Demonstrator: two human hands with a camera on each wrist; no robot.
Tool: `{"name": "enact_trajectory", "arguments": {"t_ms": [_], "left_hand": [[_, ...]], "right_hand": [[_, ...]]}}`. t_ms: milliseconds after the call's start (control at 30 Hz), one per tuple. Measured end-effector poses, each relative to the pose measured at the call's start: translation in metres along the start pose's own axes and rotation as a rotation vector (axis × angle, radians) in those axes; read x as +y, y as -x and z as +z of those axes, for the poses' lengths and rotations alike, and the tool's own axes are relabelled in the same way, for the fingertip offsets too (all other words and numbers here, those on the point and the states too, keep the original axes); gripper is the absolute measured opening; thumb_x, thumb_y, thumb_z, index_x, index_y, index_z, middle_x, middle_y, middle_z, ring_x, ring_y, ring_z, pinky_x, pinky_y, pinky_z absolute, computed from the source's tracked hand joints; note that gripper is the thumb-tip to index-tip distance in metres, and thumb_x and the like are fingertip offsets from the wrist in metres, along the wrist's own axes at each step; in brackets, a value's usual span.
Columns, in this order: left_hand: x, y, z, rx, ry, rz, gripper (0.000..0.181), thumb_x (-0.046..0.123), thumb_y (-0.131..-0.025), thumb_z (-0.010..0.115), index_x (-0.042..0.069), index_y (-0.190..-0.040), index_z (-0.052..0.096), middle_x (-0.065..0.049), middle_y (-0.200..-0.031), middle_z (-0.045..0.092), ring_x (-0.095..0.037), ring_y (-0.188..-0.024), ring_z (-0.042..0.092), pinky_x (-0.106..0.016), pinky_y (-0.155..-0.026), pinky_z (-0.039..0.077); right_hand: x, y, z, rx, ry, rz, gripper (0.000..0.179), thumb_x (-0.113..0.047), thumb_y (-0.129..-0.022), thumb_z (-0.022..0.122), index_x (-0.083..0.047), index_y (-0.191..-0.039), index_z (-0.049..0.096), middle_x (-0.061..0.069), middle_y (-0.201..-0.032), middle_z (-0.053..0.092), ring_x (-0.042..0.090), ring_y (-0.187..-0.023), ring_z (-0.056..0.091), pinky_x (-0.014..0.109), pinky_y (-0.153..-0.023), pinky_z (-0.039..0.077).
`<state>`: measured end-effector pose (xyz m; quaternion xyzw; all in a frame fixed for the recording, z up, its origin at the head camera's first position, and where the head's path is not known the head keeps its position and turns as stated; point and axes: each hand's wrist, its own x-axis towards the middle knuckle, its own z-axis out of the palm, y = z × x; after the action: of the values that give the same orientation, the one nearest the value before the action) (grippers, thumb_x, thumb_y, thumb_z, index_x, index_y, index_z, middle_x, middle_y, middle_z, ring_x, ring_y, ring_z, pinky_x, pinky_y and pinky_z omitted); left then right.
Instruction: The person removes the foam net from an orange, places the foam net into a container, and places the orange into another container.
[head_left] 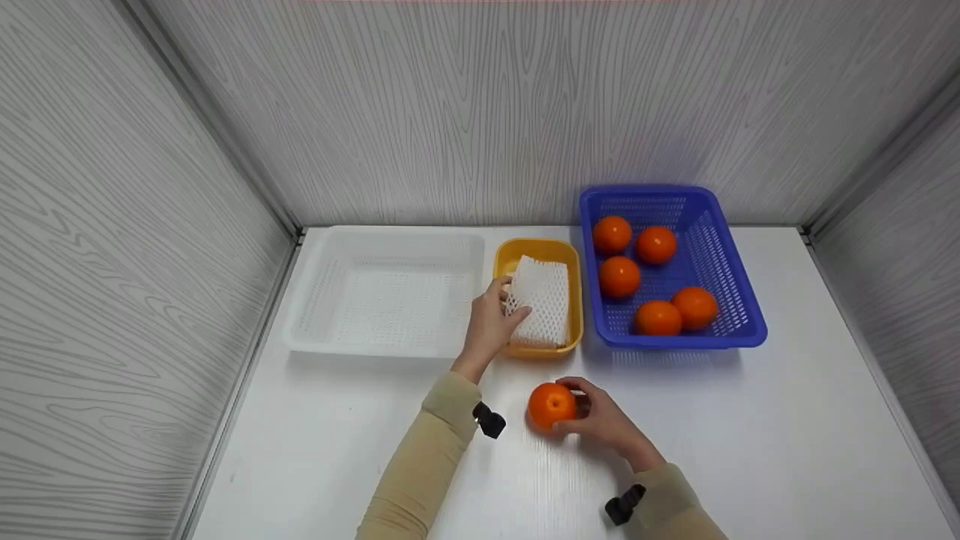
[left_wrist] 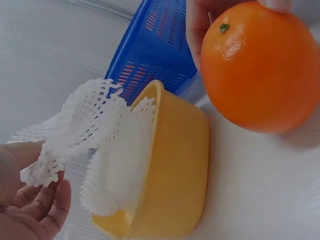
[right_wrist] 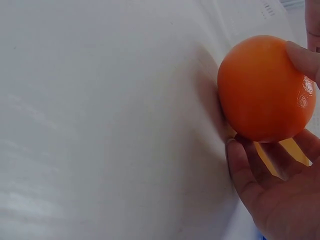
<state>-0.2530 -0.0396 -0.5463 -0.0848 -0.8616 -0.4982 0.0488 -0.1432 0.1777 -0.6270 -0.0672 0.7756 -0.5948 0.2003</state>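
Observation:
My left hand [head_left: 489, 324] reaches over the yellow container [left_wrist: 180, 165] and pinches a white foam fruit net [left_wrist: 85, 117] between thumb and fingers. The net's mesh spreads above the container's rim in the left wrist view, and more white netting [left_wrist: 125, 165] lies inside. My right hand [head_left: 606, 421] holds an orange [head_left: 551, 406] from its right side, thumb on one side and fingers on the other. The orange is close over the white table, in front of the yellow container. Its small green stem mark shows in the left wrist view.
A blue basket [head_left: 752, 330] with several oranges [head_left: 619, 277] stands to the right of the yellow container. On the left sits a white basket [head_left: 382, 349]. Grey wood-grain panels [head_left: 450, 112] rise behind and at both sides of the white table [head_left: 330, 450].

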Motion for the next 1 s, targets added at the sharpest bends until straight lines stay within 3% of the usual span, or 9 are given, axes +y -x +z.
{"name": "enact_trajectory", "arguments": {"t_ms": [233, 333, 433, 533, 633, 700, 833, 933, 1000], "left_hand": [[-0.001, -0.006, 0.016, 0.072, -0.226, 0.030, 0.057, 0.008, -0.086, 0.076, 0.003, -0.136, 0.050, -0.016, -0.115, 0.059, -0.028, -0.096, 0.062, -0.038, -0.083, 0.052], [-0.002, -0.004, 0.022, 0.102, -0.373, 0.086, 0.058, 0.009, -0.083, 0.079, 0.003, -0.135, 0.052, -0.019, -0.124, 0.050, -0.031, -0.103, 0.059, -0.037, -0.088, 0.051], [-0.002, -0.001, 0.026, 0.107, -0.539, 0.193, 0.054, 0.012, -0.081, 0.081, 0.004, -0.130, 0.058, -0.020, -0.127, 0.046, -0.032, -0.113, 0.053, -0.037, -0.092, 0.048], [-0.001, 0.000, 0.029, 0.056, -0.646, 0.319, 0.038, 0.016, -0.083, 0.079, 0.006, -0.117, 0.067, -0.015, -0.121, 0.054, -0.028, -0.111, 0.053, -0.036, -0.093, 0.046], [0.000, 0.001, 0.031, -0.082, -0.691, 0.371, 0.024, 0.025, -0.092, 0.070, 0.010, -0.110, 0.072, -0.008, -0.114, 0.062, -0.024, -0.107, 0.056, -0.034, -0.096, 0.044], [0.000, 0.002, 0.032, -0.201, -0.708, 0.338, 0.029, 0.033, -0.098, 0.060, 0.012, -0.114, 0.072, -0.006, -0.117, 0.065, -0.023, -0.111, 0.056, -0.034, -0.101, 0.041], [-0.002, 0.004, 0.035, -0.398, -0.746, 0.184, 0.047, 0.046, -0.105, 0.037, 0.018, -0.130, 0.065, -0.004, -0.133, 0.060, -0.024, -0.127, 0.049, -0.039, -0.109, 0.034], [-0.003, 0.004, 0.037, -0.469, -0.754, 0.072, 0.054, 0.051, -0.105, 0.026, 0.023, -0.139, 0.057, -0.004, -0.142, 0.053, -0.026, -0.133, 0.043, -0.045, -0.109, 0.033], [-0.004, 0.003, 0.038, -0.497, -0.747, 0.032, 0.056, 0.052, -0.105, 0.022, 0.024, -0.142, 0.054, -0.004, -0.146, 0.048, -0.028, -0.136, 0.040, -0.047, -0.110, 0.031]], "right_hand": [[0.003, -0.001, 0.000, 0.004, 0.002, -0.023, 0.068, -0.015, -0.075, 0.085, -0.008, -0.134, 0.052, 0.012, -0.133, 0.054, 0.028, -0.108, 0.057, 0.051, -0.102, 0.040], [0.004, -0.001, 0.000, 0.010, 0.006, -0.018, 0.069, -0.018, -0.075, 0.086, -0.009, -0.134, 0.053, 0.011, -0.133, 0.054, 0.028, -0.109, 0.056, 0.051, -0.103, 0.039], [0.005, -0.001, 0.000, 0.015, 0.008, -0.006, 0.070, -0.020, -0.074, 0.087, -0.010, -0.134, 0.053, 0.011, -0.133, 0.054, 0.028, -0.110, 0.056, 0.052, -0.104, 0.039], [0.005, -0.001, 0.001, 0.020, 0.020, -0.013, 0.070, -0.019, -0.075, 0.086, -0.009, -0.135, 0.052, 0.012, -0.134, 0.054, 0.028, -0.110, 0.056, 0.052, -0.103, 0.039], [0.003, 0.000, 0.001, 0.023, 0.032, -0.030, 0.069, -0.015, -0.076, 0.085, -0.007, -0.136, 0.051, 0.014, -0.134, 0.053, 0.029, -0.109, 0.056, 0.052, -0.102, 0.039], [0.000, 0.002, 0.001, 0.025, 0.028, -0.031, 0.069, -0.013, -0.076, 0.085, -0.005, -0.136, 0.051, 0.015, -0.134, 0.053, 0.030, -0.109, 0.057, 0.053, -0.102, 0.040], [-0.019, 0.009, 0.001, 0.009, 0.023, -0.025, 0.068, -0.010, -0.077, 0.083, -0.001, -0.136, 0.050, 0.018, -0.134, 0.053, 0.031, -0.109, 0.056, 0.053, -0.102, 0.040], [-0.033, 0.014, 0.001, -0.010, 0.027, -0.009, 0.067, -0.010, -0.079, 0.082, 0.001, -0.136, 0.049, 0.018, -0.134, 0.053, 0.030, -0.109, 0.056, 0.052, -0.101, 0.041], [-0.036, 0.015, 0.000, -0.011, 0.027, -0.005, 0.066, -0.011, -0.079, 0.082, 0.001, -0.136, 0.050, 0.018, -0.133, 0.053, 0.030, -0.108, 0.057, 0.051, -0.101, 0.041]]}}
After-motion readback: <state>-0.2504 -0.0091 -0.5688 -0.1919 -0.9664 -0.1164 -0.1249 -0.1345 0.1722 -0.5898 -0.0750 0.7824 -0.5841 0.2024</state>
